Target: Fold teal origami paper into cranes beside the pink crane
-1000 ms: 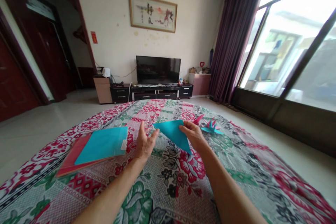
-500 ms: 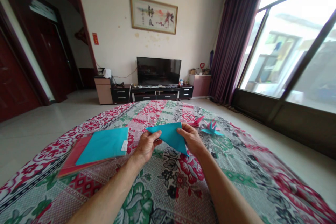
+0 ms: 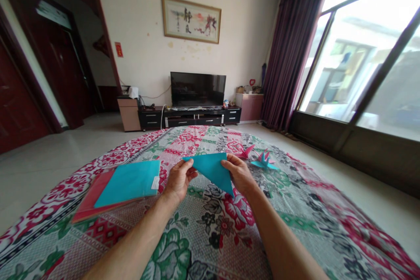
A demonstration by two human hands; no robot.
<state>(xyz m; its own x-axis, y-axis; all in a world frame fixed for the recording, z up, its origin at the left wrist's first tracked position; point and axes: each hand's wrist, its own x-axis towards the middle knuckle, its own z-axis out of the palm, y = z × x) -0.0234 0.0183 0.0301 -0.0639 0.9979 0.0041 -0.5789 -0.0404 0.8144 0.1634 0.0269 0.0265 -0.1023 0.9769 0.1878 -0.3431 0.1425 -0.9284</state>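
A sheet of blue paper, folded into a triangle, is held above the cloth-covered table between my two hands. My left hand pinches its left corner between thumb and fingers. At the upper right corner, my right hand grips the paper with the thumb on top and the fingers behind. One point of the triangle hangs down beside the right hand. To the right lie folded paper cranes, a blue one and pink ones partly overlapped by it or by my hand.
A stack of coloured paper, with a blue packet on a red one, lies at the left. The patterned tablecloth covers the round table. Beyond it stand a television on a low cabinet, a curtain and a window.
My left hand has slid left to the paper's left corner, its thumb now nearer the tip. The right hand keeps its grip. The view has shifted slightly.
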